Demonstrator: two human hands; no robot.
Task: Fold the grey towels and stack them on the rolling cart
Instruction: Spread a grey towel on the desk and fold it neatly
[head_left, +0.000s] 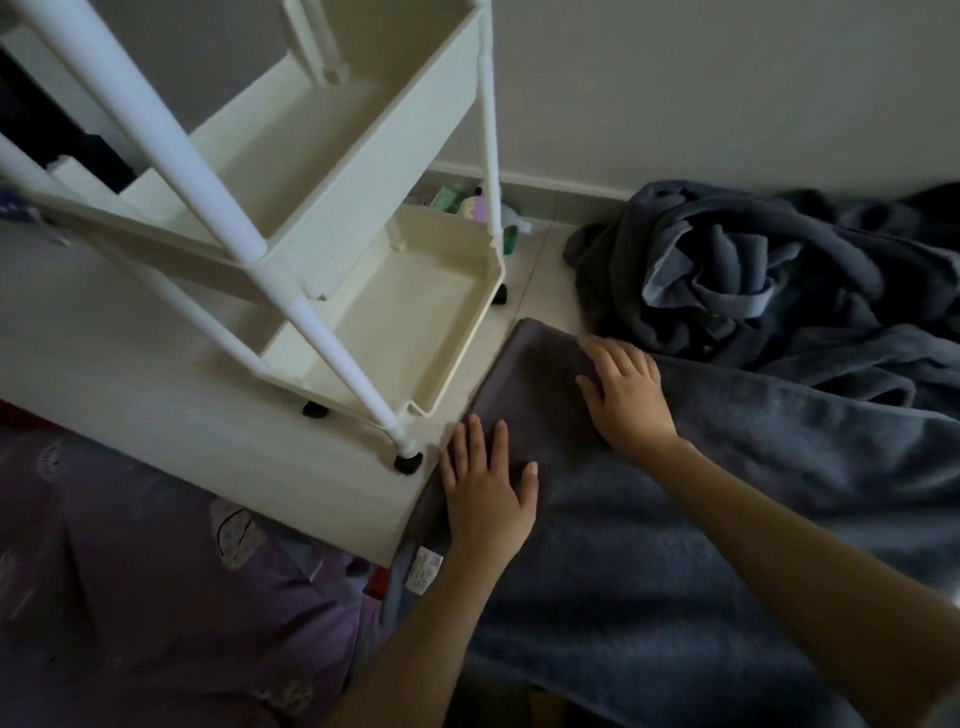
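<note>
Here, both hands lie flat w/ straight fingers, gripping nothing, on a grey towel (649, 545) spread on the floor: left hand (485, 491) near the towel's left edge by a white care label (425, 569), right hand (626, 395) closer to the far corner. A heap of grey towels (769, 280) sits crumpled beyond, prob. several pieces. The rolling cart (332, 218) stands just left, its trays cream-coloured.
</note>
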